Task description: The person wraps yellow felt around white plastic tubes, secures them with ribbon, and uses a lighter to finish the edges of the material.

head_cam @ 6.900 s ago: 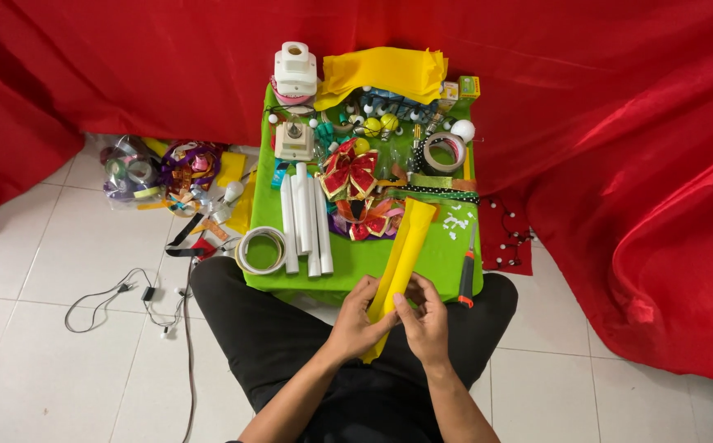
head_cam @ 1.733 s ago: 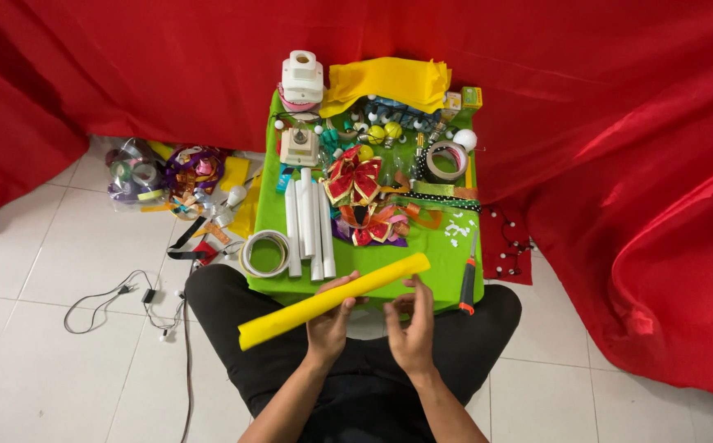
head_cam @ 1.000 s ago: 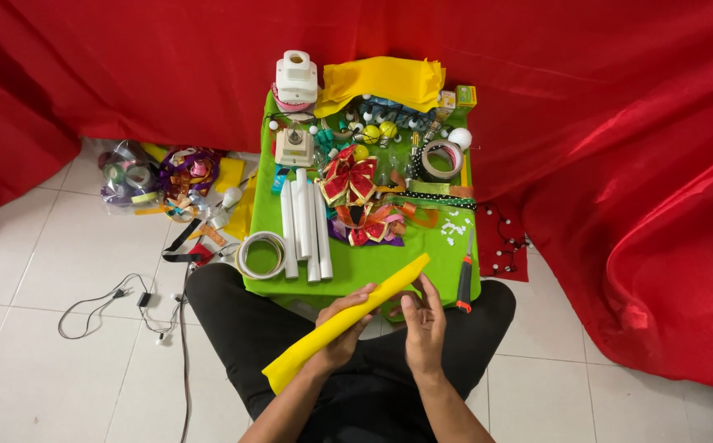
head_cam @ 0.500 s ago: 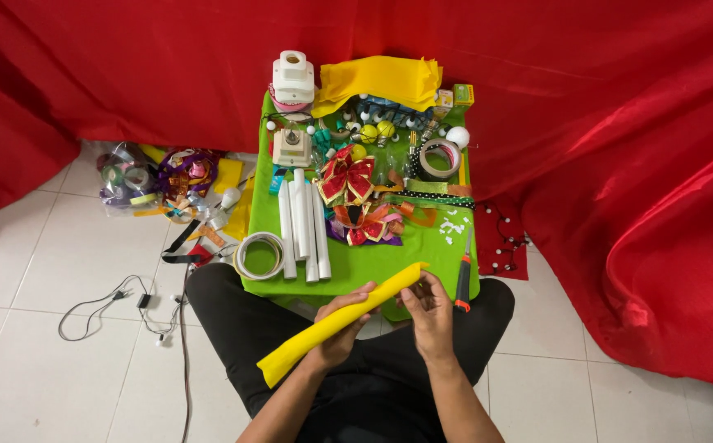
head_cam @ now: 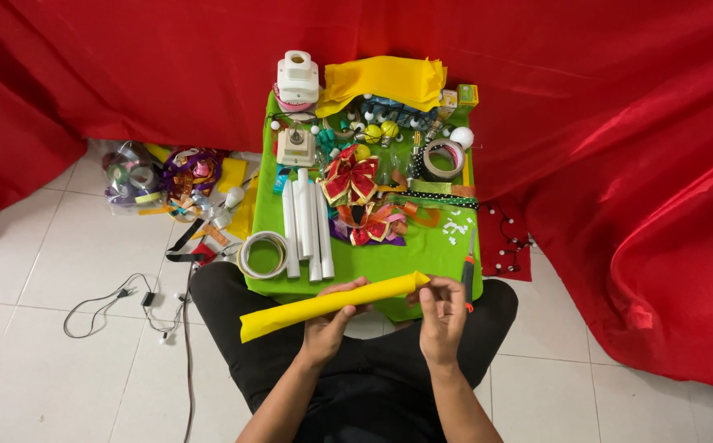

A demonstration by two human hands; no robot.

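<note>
Both hands grip the yellow roll (head_cam: 332, 303): left hand (head_cam: 328, 328) beneath mid-length, mostly hidden; right hand (head_cam: 442, 316) pinching its end.

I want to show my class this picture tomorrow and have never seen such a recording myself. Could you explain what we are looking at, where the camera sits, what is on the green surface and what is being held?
There is no machine here. A person sits on a tiled floor, and the camera is worn on their head, looking down, so the two forearms at the bottom are their own.

The left hand has a grip on a yellow roll near its middle, holding it slanted across the lap. The right hand pinches the roll's upper right end.

In front lies a green board with craft things: white tubes, a ring of tape, red bows, small balls, yellow paper and a white dispenser. Red cloth hangs behind.
</note>
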